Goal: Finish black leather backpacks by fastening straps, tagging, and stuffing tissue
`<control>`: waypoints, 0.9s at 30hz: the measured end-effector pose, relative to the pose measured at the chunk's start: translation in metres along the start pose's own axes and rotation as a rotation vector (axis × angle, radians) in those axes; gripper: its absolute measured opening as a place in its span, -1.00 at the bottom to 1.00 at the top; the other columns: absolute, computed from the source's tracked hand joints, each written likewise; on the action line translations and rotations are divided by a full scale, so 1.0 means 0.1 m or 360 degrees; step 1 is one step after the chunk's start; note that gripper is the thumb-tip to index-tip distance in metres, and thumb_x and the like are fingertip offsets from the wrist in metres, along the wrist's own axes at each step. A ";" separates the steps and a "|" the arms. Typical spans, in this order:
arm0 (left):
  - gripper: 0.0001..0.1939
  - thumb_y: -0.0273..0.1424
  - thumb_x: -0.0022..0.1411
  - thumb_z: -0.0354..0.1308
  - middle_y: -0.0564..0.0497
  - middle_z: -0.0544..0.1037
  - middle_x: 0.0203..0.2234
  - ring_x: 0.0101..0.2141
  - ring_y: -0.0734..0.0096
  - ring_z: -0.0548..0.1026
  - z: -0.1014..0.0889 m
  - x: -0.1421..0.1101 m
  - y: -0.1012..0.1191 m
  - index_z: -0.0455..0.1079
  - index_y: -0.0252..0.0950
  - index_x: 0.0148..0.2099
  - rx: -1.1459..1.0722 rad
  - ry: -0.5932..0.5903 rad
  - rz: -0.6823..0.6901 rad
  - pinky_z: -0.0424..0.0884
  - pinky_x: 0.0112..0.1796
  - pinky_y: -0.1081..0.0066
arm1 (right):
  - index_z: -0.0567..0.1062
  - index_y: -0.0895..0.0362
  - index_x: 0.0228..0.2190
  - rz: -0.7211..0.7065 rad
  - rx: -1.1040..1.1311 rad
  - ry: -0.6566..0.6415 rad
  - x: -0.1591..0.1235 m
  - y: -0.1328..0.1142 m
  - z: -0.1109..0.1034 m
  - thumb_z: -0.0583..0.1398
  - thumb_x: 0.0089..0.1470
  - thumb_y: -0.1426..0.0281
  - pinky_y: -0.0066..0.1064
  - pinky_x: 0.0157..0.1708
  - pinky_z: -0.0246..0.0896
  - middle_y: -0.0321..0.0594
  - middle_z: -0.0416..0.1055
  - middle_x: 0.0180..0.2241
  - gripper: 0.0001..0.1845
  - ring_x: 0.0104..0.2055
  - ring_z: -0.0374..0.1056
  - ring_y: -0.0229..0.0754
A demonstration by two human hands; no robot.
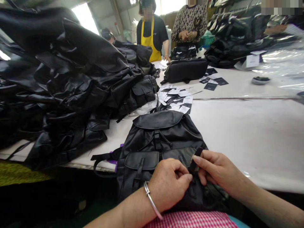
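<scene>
Head view: black backpack [158,139] lies at the near edge of the white table [249,133], its bottom hanging over toward the person's lap. Top flap shut, buckle strap running down the middle. Two front pockets, both flaps down; contents not visible.

Left hand [169,183], with a metal bangle [152,199] on the wrist, is curled narrow, fingertips pinched on the backpack front just below the right pocket. Right hand [219,171] is also closed down, thumb and forefinger holding a short black strap [196,158] at that pocket's flap. The two hands nearly touch. What exactly the left fingers grip is probably the same strap or its buckle; the fingers cover it.

Left of the backpack: a big heap of black bags [71,79], stacked high and spilling to the table edge.

Behind the backpack: loose cards [177,96], black and white, scattered on the table. Further back a black pouch [186,70] lies on its side, closed, with more dark cards [215,83] beside it.

Far right: a second bag heap [234,41], clear plastic sheeting [282,63], and a small dark dish [260,80].

Two people stand at the far end of the table, one in a yellow apron [148,41], one in a patterned top [190,20] with hands clasped.
</scene>
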State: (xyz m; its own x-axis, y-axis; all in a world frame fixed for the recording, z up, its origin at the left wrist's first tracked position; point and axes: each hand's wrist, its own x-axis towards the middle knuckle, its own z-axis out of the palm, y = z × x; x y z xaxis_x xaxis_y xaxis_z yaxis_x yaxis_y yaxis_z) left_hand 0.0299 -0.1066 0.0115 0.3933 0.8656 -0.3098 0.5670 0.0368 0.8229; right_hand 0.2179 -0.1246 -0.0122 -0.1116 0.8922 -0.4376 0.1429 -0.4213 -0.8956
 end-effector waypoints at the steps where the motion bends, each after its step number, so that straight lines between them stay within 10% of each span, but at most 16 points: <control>1: -0.89 -0.37 0.08 0.23 0.05 0.55 -0.49 -0.44 0.45 0.47 0.01 -0.01 -0.01 0.53 -0.28 -0.43 -0.0006 0.0007 -0.0003 0.32 -0.40 0.47 | 0.40 0.12 -0.51 -0.0047 -0.0022 0.0007 -0.01 0.00 0.00 0.18 0.07 -0.13 -0.51 -0.68 -0.08 -0.32 0.36 -0.73 -0.45 -0.70 0.12 -0.33; 15: -0.89 -0.45 0.06 0.19 0.06 0.48 -0.53 -0.47 0.50 0.42 0.05 -0.06 -0.04 0.50 -0.29 -0.49 -0.0013 0.0123 -0.0001 0.28 -0.43 0.50 | 0.49 0.11 -0.45 -0.0528 -0.0509 0.0060 -0.12 0.08 0.00 0.07 0.31 0.14 -0.47 -0.48 0.25 -0.34 0.41 -0.66 -0.59 -0.57 0.35 -0.25; 20: -0.89 -0.47 0.05 0.18 0.06 0.46 -0.55 -0.48 0.51 0.41 0.10 -0.10 -0.07 0.50 -0.29 -0.49 -0.0004 0.0180 0.0039 0.28 -0.43 0.52 | 0.51 0.08 -0.22 -0.1180 -0.0880 0.0199 -0.20 0.11 -0.01 0.09 0.30 0.40 -0.53 -0.44 0.32 -0.32 0.53 -0.48 -0.83 -0.48 0.46 -0.28; 27: -0.90 -0.50 0.06 0.13 0.04 0.48 -0.49 -0.49 0.50 0.42 0.00 -0.10 -0.07 0.47 -0.31 -0.44 -0.0007 0.0097 0.0079 0.32 -0.46 0.51 | 0.46 0.30 -0.01 -0.2088 -0.1708 -0.0023 -0.36 0.16 -0.14 -0.04 0.31 0.55 -0.27 -0.24 0.37 0.07 0.53 -0.05 -0.64 -0.20 0.49 -0.09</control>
State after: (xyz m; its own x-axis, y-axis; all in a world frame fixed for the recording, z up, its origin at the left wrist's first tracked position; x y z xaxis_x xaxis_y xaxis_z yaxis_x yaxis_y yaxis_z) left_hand 0.0226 -0.1152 0.0089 0.3757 0.8954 -0.2391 0.5446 -0.0046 0.8387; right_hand 0.2378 -0.1612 -0.0098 -0.6952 0.5216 0.4946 0.5064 0.8437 -0.1779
